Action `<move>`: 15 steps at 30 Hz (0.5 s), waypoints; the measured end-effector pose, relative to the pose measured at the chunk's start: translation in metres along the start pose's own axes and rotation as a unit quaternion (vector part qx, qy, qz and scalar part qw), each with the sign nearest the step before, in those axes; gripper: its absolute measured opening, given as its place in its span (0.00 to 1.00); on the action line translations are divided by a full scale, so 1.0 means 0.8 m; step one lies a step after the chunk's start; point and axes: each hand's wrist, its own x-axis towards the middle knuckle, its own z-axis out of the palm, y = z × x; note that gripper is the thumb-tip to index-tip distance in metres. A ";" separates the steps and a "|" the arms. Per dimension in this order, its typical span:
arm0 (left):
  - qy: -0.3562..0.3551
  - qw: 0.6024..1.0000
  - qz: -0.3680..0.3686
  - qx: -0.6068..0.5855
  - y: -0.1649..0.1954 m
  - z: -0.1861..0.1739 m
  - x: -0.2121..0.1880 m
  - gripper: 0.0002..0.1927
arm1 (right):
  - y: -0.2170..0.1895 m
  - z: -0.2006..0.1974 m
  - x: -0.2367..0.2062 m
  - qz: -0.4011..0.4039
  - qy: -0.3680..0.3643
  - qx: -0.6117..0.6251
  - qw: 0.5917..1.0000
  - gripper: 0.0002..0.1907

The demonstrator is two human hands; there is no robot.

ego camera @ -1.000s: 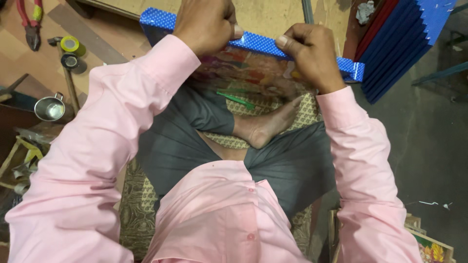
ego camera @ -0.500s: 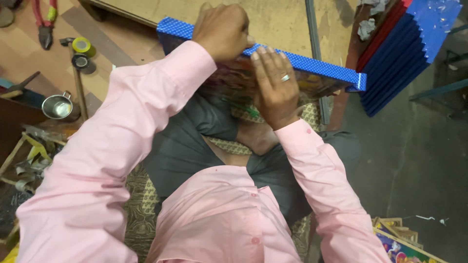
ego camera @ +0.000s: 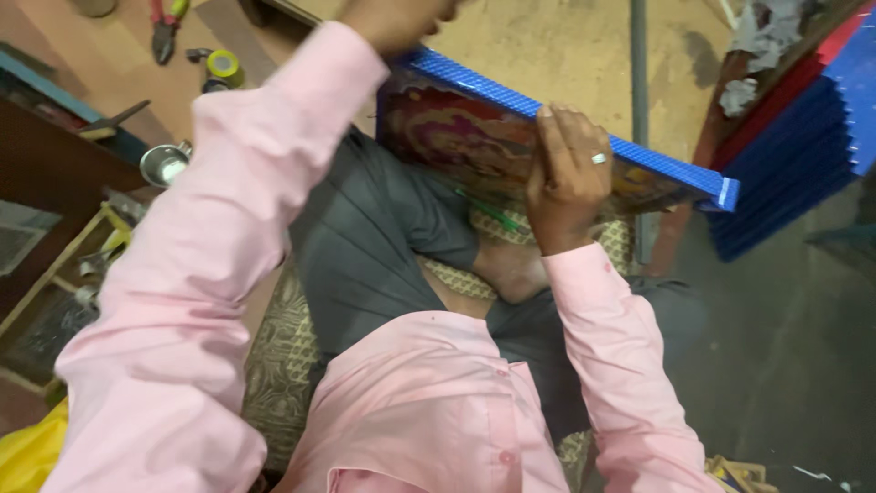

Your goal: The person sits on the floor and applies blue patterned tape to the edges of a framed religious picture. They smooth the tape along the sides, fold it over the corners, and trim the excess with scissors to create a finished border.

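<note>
The framed picture is tilted on edge above the person's lap, its colourful face toward the body and its blue frame edge running from upper left down to the right corner. The right hand is clamped over the frame's upper edge, fingers curled across the blue strip and palm flat on the picture face. The left hand is at the frame's upper left end, mostly cut off by the top of the view; its finger state cannot be told.

For good control, keep the right palm flat as the brace, and apply pressure along the frame edge rather than on the picture face. Support the lower edge against the legs to stop it sliding.

Pliers, tape rolls and a steel cup lie on the floor to the left. Stacked blue frames stand to the right.
</note>
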 end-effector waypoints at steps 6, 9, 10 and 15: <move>-0.058 0.956 0.010 -0.287 -0.055 -0.067 -0.079 0.19 | -0.001 0.003 0.001 0.003 -0.004 -0.001 1.000 0.16; -0.018 0.980 0.041 -0.193 -0.046 -0.065 -0.087 0.13 | -0.004 0.003 0.002 0.008 -0.014 -0.002 1.000 0.17; -0.023 0.972 0.031 -0.233 -0.042 -0.062 -0.087 0.12 | -0.006 0.003 0.002 0.008 -0.020 -0.006 1.000 0.17; 0.040 0.938 0.005 -0.345 -0.030 -0.044 -0.077 0.08 | -0.011 0.003 0.007 0.006 -0.028 -0.011 1.000 0.17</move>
